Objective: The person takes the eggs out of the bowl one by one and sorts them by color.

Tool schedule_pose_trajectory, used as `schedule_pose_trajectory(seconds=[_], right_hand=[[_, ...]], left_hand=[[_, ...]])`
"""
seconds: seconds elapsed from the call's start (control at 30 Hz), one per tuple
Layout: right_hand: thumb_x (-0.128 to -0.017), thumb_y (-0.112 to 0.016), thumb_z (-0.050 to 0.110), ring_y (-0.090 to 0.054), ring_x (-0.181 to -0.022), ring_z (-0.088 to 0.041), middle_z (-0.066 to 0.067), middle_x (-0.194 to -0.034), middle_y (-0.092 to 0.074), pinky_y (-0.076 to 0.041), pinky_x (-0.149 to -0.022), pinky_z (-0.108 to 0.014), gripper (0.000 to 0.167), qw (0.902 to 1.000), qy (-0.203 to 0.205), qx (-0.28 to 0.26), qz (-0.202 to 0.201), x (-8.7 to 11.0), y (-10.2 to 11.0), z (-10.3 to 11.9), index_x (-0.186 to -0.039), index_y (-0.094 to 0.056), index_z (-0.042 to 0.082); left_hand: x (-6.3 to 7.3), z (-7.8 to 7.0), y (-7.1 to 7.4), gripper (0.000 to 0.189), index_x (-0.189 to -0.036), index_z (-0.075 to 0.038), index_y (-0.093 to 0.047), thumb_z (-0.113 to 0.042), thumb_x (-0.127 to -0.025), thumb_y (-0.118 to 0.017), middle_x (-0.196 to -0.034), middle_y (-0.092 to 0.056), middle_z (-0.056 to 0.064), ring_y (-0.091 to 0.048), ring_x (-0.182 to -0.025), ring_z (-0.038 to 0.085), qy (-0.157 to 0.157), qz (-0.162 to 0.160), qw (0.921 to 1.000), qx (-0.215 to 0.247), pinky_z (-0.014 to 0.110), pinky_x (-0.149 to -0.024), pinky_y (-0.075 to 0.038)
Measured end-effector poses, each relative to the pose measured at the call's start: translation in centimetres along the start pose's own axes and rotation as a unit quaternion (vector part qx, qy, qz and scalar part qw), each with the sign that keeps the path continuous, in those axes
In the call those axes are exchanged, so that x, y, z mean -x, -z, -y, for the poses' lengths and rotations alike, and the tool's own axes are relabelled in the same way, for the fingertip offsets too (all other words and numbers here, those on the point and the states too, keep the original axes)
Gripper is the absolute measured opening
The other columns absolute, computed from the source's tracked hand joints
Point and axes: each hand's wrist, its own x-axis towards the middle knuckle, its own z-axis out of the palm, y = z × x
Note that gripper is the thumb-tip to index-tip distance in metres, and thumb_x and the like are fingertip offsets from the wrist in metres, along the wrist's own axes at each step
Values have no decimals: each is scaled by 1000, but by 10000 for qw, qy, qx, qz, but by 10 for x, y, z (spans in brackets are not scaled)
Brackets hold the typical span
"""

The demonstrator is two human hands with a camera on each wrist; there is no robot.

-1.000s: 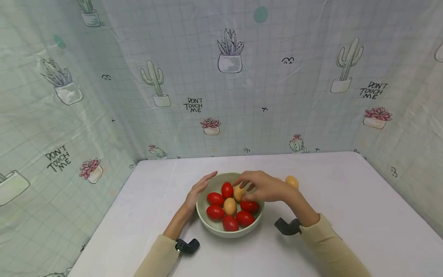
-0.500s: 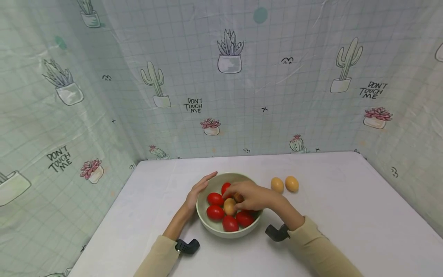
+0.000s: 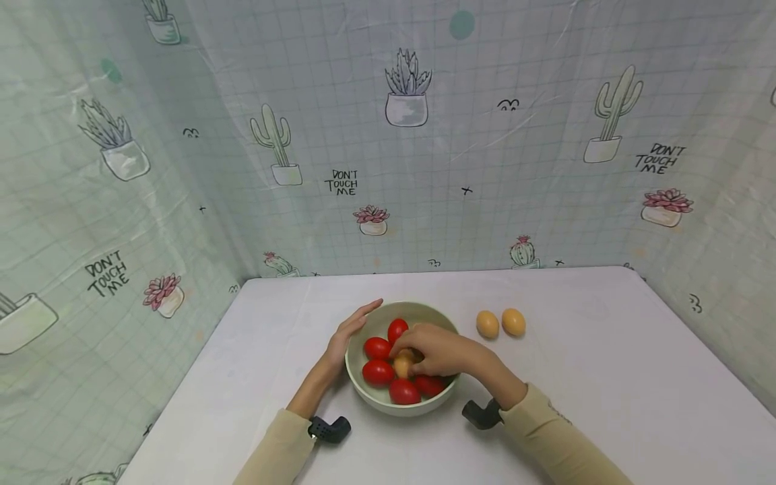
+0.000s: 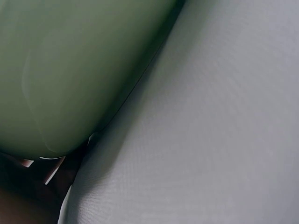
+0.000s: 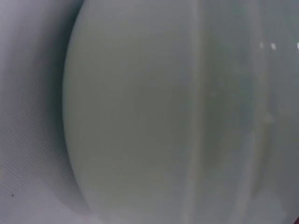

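A pale green bowl [image 3: 403,410] on the white table holds several red eggs [image 3: 378,372] and a yellow egg [image 3: 403,366] in their midst. My right hand [image 3: 438,349] reaches over the bowl's right side, its fingertips and thumb pinching that yellow egg; the hand hides part of the contents behind it. My left hand [image 3: 344,340] lies along the bowl's left outer wall with straight fingers. In the left wrist view the bowl's wall [image 4: 70,70] fills the upper left, above a dark bit of hand. The right wrist view shows only the bowl's side [image 5: 131,112] and rim.
Two more yellow eggs [image 3: 488,325] lie on the white table [image 3: 576,350], behind and to the right of the bowl. A cactus-print cloth [image 3: 315,101] stands as a wall along the back and both sides.
My right hand has moved left and down into the bowl, from over the rear yellow egg to the middle one, and closed its fingers there. My left hand stays put.
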Motion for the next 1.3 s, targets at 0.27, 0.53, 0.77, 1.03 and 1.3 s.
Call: schedule_pose_trajectory(seconds=[0.27,0.53,0.77,1.03,1.3], right_hand=[[-86,-82,14,-56,-99,-8,10,-106,-72,-52,-91,-28,28,9997,-197,-114,-9,1,-2,2,-114,-77,19],[-85,-84,15,-58,-98,-5,11,-108,-72,-53,-91,-26,29,9995,-223,-193,79,3,-3,1,-113,-77,20],[-86,-82,15,-57,-95,-2,15,-105,-74,-52,-89,-23,31,9997,-116,-104,177,1,-5,-1,-116,-78,20],[-84,-84,19,-54,-92,-6,15,-96,-68,-50,-82,-23,25,9999,-103,-46,-21,2,-4,-2,-106,-73,23],[-88,-79,21,-55,-98,-9,8,-111,-65,-50,-84,-26,31,9994,-8,-125,-327,4,3,-3,-117,-67,22]], left_hand=[[0,1,-1,56,-163,-11,-31,-28,-110,-24,-170,-31,5,-30,-157,27,14,-58,10000,-47,31,-125,-32],[1,0,-2,56,-162,-13,-33,-28,-109,-24,-169,-34,4,-32,-156,28,4,-78,10000,-28,47,-128,-26],[0,0,-2,56,-163,-12,-32,-29,-109,-24,-169,-34,4,-33,-155,30,44,-99,9999,23,48,-128,-27],[0,0,-3,56,-162,-14,-33,-29,-109,-24,-169,-34,4,-33,-155,29,61,-151,9999,-40,47,-128,-27],[-2,0,-1,56,-162,-12,-32,-27,-109,-24,-169,-33,5,-34,-154,30,6,-81,10000,13,26,-120,-37]])
